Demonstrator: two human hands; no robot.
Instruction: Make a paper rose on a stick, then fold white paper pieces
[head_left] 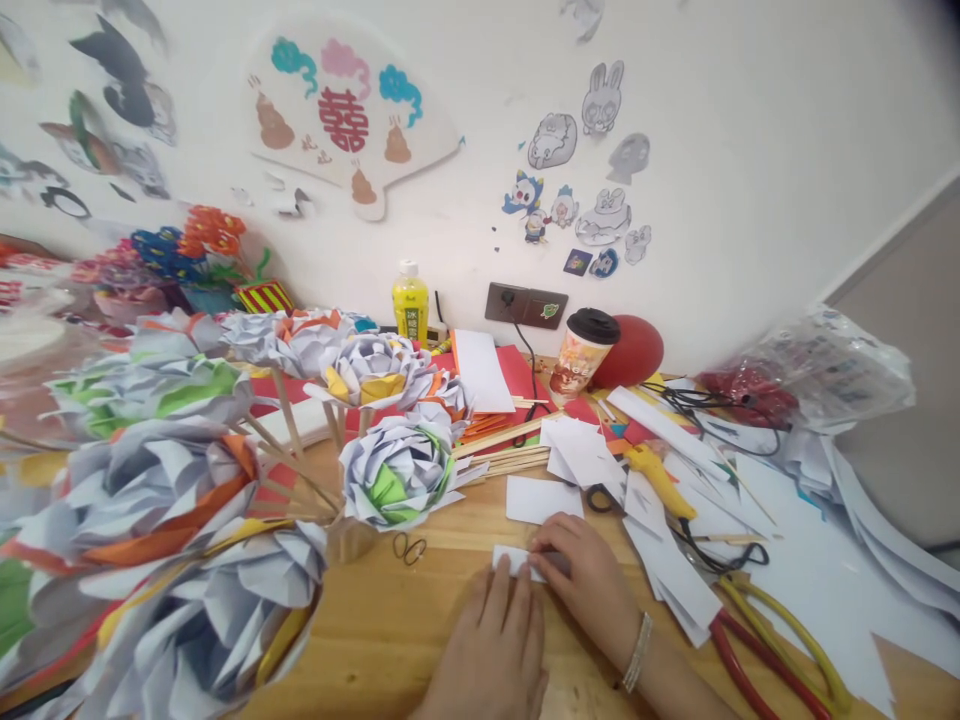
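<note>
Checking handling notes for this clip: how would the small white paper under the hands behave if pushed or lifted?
The paper looks thin and flat, so probably light and floppy. Both the left hand and right hand press it, suggesting it slides easily on the smooth wooden table.

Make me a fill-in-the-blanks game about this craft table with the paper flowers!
1. Both hands, the left hand and the right hand, press on a small piece of white ____.
2. The bottle by the wall is coloured ____.
3. The cup beside the red balloon has a ____ lid.
4. The right wrist wears a ____.

Missing words: paper; yellow; black; bracelet
</note>
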